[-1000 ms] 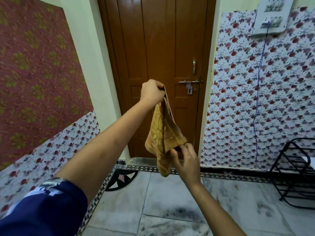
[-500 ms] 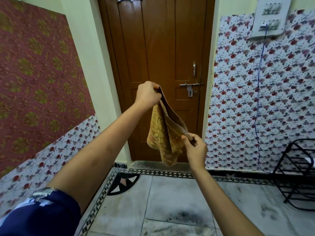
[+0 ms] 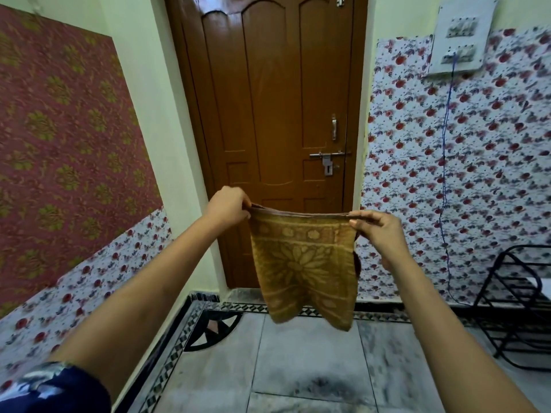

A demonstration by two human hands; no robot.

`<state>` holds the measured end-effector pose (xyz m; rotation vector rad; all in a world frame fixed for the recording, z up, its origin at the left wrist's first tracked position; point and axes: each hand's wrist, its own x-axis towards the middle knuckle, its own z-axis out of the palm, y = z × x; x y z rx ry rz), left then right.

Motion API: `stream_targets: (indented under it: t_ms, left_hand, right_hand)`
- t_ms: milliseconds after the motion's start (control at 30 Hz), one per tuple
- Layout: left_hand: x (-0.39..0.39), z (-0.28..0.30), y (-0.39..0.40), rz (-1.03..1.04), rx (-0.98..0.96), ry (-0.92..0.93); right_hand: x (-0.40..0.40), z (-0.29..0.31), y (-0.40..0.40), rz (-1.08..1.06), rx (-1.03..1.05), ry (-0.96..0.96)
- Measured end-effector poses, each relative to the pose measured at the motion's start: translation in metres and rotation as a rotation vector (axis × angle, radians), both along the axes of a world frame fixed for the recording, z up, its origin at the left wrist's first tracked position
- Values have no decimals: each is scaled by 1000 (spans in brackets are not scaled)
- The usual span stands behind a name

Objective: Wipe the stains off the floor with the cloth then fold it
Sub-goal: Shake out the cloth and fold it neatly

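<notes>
Cloth (image 3: 304,263) hangs above stained marble floor (image 3: 313,380), before wooden door (image 3: 274,114).

No text, label, brand, number or sign can be read anywhere in the view.

Cloth (image 3: 302,263): mustard-brown, pale floral print, hanging doubled over in mid-air, top edge stretching level from 9 to 3 o'clock, two lower corners drooping at 6. Floor (image 3: 313,353): grey marble tiles, dark smudgy stain (image 3: 323,389) sitting at 6 o'clock below the cloth.
</notes>
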<state>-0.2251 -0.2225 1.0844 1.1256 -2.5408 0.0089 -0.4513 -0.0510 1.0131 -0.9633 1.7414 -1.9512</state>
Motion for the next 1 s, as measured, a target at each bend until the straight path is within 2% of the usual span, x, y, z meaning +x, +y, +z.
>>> stream_targets:
  t_ms: [100, 267, 367, 467, 533, 600, 667, 733, 900, 1000]
  left_hand:
    - [0, -10, 3, -15, -26, -19]
    - [5, -18, 9, -190, 414, 291]
    - [7, -20, 16, -296, 554, 394]
    - [7, -20, 19, -349, 662, 374]
    - [7, -20, 18, -305, 742, 284]
    - [7, -22, 16, -264, 749, 154]
    - [7, -24, 15, -261, 764, 144]
    - [10, -26, 13, -294, 818, 263]
    - [12, -31, 11, -448, 1137, 828]
    - [10, -35, 7, -529, 1238, 952]
  right_hand:
    - [-4, 9, -2, -29, -5, 45]
    - [-15, 13, 2, -59, -40, 7]
    - [-20, 18, 7, -48, -55, 2]
    - [-23, 20, 6, -52, -66, -38]
    - [-22, 21, 4, -44, -72, -65]
    - [-21, 21, 3, -36, -91, -92]
    - [-20, 21, 3, -23, -131, -147]
    - [-20, 21, 5, 15, -184, -222]
    - [-21, 18, 10, 123, -262, -266]
    - [-20, 13, 8, 156, -276, -231]
